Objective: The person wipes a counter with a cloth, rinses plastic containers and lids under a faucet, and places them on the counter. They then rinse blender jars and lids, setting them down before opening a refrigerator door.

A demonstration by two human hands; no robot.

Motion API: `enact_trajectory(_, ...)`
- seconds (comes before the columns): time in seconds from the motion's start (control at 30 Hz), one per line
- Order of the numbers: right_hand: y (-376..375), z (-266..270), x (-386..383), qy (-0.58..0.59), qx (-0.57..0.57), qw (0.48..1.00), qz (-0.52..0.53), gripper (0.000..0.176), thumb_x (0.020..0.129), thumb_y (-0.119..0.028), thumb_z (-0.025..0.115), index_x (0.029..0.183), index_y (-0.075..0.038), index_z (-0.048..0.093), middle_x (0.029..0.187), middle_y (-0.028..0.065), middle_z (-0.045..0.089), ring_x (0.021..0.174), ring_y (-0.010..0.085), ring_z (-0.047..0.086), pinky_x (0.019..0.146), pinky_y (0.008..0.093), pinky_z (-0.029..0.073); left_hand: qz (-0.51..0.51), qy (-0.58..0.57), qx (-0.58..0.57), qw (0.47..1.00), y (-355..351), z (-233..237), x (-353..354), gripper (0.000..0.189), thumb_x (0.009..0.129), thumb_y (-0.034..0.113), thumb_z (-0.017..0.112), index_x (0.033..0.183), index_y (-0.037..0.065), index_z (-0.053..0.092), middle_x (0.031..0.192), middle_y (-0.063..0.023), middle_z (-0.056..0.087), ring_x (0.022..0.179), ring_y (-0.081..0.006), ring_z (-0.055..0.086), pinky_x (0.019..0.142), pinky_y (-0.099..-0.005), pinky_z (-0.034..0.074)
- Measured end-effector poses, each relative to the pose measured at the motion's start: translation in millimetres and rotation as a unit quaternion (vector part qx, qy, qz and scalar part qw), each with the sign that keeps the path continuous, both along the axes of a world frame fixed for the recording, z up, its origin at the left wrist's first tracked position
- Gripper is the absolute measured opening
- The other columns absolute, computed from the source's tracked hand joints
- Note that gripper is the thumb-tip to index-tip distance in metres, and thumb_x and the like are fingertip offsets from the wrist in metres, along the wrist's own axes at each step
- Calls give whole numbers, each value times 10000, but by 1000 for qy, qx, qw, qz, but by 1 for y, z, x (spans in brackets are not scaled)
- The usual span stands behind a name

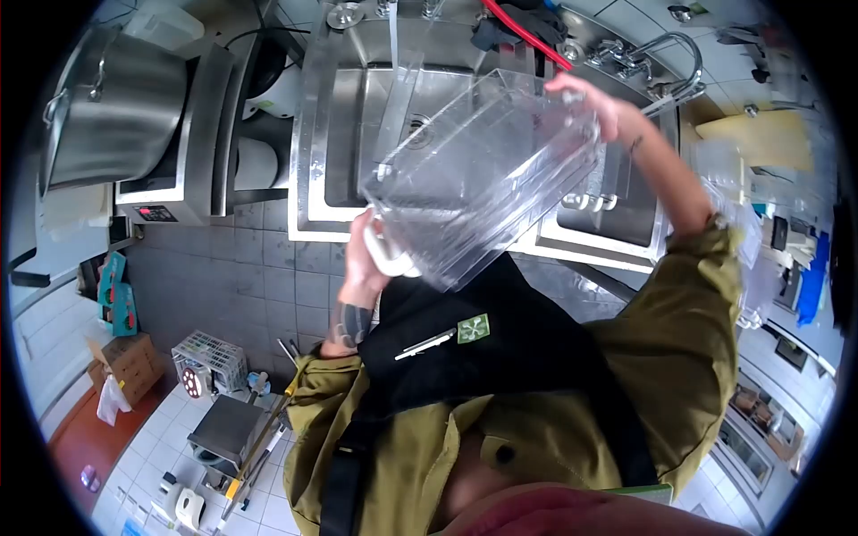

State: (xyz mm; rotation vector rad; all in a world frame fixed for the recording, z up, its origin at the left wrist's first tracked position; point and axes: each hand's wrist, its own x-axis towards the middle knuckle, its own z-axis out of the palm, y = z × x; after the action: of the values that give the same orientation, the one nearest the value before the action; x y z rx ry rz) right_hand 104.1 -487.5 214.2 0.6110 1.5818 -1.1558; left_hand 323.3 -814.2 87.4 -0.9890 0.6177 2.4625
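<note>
A large clear plastic container (487, 174) is held tilted over the steel double sink (344, 116). My left hand (362, 259) is closed on its near left end, beside a white handle (391, 254). At the upper right, my right hand (590, 105) grips the opposite end, its fingers wrapped over the corner. Through the clear wall a round drain (417, 131) shows in the left basin. Several white handle-like pieces (590, 203) are seen at the right basin.
A curved faucet (684, 58) and a red hose (527, 36) are at the sink's back edge. On the left, a big steel pot (121, 107) stands on a cooker with a control panel (156, 213). A grey crate (210, 360) and a cardboard box (134, 368) lie lower left.
</note>
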Motion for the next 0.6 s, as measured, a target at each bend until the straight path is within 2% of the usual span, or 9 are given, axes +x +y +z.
enact_trajectory(0.03,6,2,-15,-64,83,994,-26,580,592,-593,616,967,-155,552,930,79,529,803,284,540,673,472,441,15,-36,62,997,15,-8,0,332,848,391,442,945,80,507,825,-71,528,735,-216,538,676,-362,470)
enact_trajectory(0.1,5,18,-32,-82,94,990,63,664,554,-628,615,913,-70,594,1068,146,516,861,296,538,701,453,455,11,-89,111,990,36,20,-3,294,846,400,437,824,110,478,798,-53,488,754,-231,508,723,-412,443)
enact_trajectory(0.13,1,23,-33,-70,127,988,59,605,547,-634,615,788,-80,590,991,133,539,799,285,546,627,447,467,6,-95,148,984,38,14,2,297,854,404,417,744,128,428,828,-60,466,816,-252,494,758,-444,415)
enact_trajectory(0.23,-6,23,-35,-59,200,976,67,619,543,-631,628,898,-126,578,771,84,548,722,342,592,590,456,497,-13,-102,190,976,41,22,13,309,881,382,351,719,125,404,891,-100,487,850,-275,498,720,-416,409)
enact_trajectory(0.27,-10,25,-35,-68,204,973,79,636,548,-629,621,928,-121,578,822,85,552,753,339,600,599,467,504,-6,-105,191,976,41,27,15,312,883,381,347,721,121,407,891,-103,494,849,-278,499,710,-415,410)
enact_trajectory(0.4,-10,27,-21,-72,193,976,72,646,550,-628,622,943,-118,580,846,86,550,754,336,595,643,492,503,1,-103,205,973,44,38,24,323,884,382,343,727,111,420,890,-111,513,854,-276,500,675,-415,411)
enact_trajectory(0.5,-2,41,-1,-39,195,978,69,653,563,-626,619,971,-119,573,909,104,537,838,319,571,704,505,486,9,-96,158,983,49,36,34,336,885,396,355,716,116,431,824,-82,505,768,-236,502,644,-379,418)
enact_trajectory(0.53,8,44,8,-26,164,984,57,707,571,-619,621,1064,-119,539,984,125,511,926,309,530,770,520,450,16,-76,129,989,52,34,37,339,885,401,358,710,119,429,796,-73,500,741,-226,501,637,-367,421)
enact_trajectory(0.6,53,15,30,22,76,997,-11,746,584,-607,620,1127,-110,500,1034,138,498,949,312,513,793,511,437,25,-36,33,998,63,45,38,330,883,405,382,711,129,433,701,-42,474,658,-199,492,611,-327,432)
